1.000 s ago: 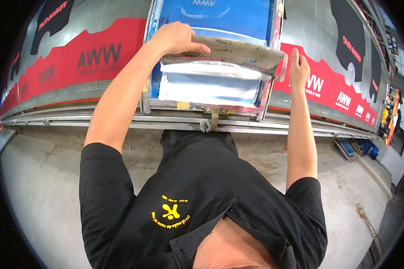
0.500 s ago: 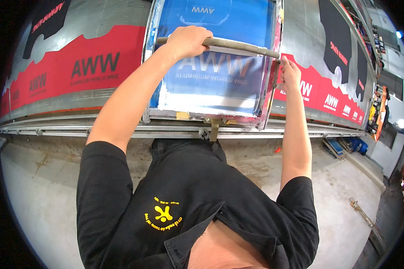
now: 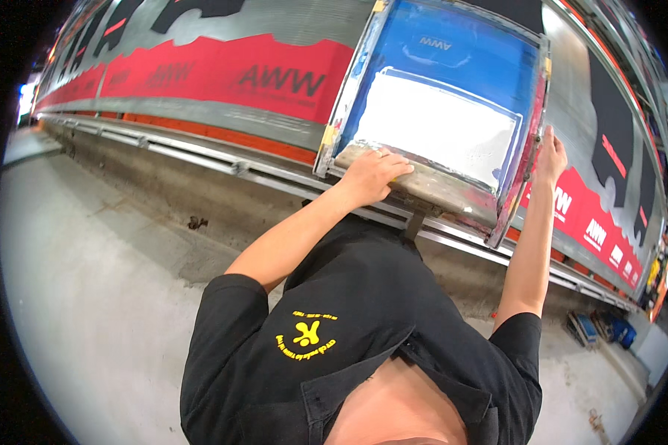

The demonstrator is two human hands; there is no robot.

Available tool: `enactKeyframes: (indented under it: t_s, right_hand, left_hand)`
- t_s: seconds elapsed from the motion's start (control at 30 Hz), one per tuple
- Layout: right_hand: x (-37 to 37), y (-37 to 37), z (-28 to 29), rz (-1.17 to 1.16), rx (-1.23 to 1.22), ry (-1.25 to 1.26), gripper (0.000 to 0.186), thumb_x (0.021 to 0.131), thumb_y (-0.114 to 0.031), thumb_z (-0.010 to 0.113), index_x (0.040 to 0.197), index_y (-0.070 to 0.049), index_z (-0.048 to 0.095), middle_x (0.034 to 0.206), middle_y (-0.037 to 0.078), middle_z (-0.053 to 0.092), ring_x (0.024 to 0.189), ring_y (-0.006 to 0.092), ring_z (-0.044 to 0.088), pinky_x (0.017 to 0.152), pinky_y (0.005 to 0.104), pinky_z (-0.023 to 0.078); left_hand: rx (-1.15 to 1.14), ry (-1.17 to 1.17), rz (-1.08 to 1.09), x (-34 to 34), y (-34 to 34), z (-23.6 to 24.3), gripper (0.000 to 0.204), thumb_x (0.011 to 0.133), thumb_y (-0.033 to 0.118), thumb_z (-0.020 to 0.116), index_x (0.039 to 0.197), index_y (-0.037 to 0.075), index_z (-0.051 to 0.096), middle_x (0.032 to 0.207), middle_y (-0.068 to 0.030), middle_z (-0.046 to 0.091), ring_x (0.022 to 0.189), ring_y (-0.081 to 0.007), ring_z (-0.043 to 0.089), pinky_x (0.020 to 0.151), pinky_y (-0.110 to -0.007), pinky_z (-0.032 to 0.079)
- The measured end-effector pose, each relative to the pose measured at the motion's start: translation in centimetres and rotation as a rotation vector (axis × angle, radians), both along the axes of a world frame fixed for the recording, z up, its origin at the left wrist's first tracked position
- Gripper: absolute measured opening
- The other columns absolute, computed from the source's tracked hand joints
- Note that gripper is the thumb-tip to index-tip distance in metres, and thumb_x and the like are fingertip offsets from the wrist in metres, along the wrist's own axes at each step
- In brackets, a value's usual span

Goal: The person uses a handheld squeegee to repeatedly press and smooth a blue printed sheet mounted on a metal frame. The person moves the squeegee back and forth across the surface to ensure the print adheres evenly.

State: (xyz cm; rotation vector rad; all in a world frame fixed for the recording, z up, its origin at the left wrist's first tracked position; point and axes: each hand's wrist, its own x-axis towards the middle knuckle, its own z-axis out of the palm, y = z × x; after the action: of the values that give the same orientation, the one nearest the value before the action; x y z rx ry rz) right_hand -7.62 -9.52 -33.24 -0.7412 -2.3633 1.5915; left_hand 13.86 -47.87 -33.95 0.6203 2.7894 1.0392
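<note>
A screen-printing frame (image 3: 545, 70) with blue mesh sits on the long sloping table. A thick white ink area (image 3: 434, 126) covers the lower part of the mesh. A worn, brownish squeegee bar (image 3: 445, 189) lies along the frame's near end, below the white area. My left hand (image 3: 375, 174) is closed on the left part of this bar, fingers over its top. My right hand (image 3: 553, 156) grips the right side of the frame, near the upper end of its fingers' reach along the rail.
Red panels with lettering (image 3: 289, 80) and dark shirt-shaped pieces (image 3: 612, 148) lie on the table (image 3: 289, 122) either side of the frame. A metal rail (image 3: 163, 144) runs along its near edge. Stacked blue items (image 3: 594, 326) sit at right on the concrete floor (image 3: 89, 259).
The squeegee and my left hand have moved down to the frame's near end, and white now covers the lower mesh. The view has turned, shifting the frame rightward in the picture.
</note>
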Motion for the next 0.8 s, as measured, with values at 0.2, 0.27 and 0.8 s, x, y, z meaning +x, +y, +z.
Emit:
enactKeyframes:
  t_s: [0.2,0.27,0.8]
  right_hand:
    - [1.4,0.2,-5.7,0.030,-0.218,0.073,0.027,0.099,-0.027,0.075,0.108,-0.001,0.074,0.080,-0.002,0.066,0.065,0.0042,0.056,0.056,0.0226,0.043]
    - [2.2,-0.8,-8.0,0.040,-0.166,0.090,0.023,0.099,-0.022,0.073,0.110,-0.002,0.075,0.090,0.001,0.071,0.073,0.0065,0.061,0.063,0.0246,0.049]
    - [5.3,-3.8,-12.5,0.039,0.099,-0.210,0.039,0.090,-0.043,0.075,0.113,-0.011,0.072,0.108,0.008,0.077,0.104,0.0238,0.073,0.091,0.0404,0.055]
  left_hand:
    - [-0.124,-0.091,0.031,-1.5,0.0,3.0,0.052,0.069,-0.003,0.069,0.120,0.009,0.071,0.122,-0.0072,0.072,0.115,-0.0306,0.066,0.099,-0.042,0.053]
    - [-0.200,-0.126,0.034,-1.4,0.1,2.8,0.053,0.069,-0.003,0.071,0.121,0.011,0.072,0.125,-0.0078,0.072,0.115,-0.0296,0.067,0.100,-0.042,0.053]
    - [-0.380,-0.169,-0.078,0.2,-0.3,1.3,0.052,0.075,0.000,0.072,0.126,0.011,0.069,0.129,-0.0086,0.070,0.116,-0.0340,0.065,0.097,-0.044,0.052]
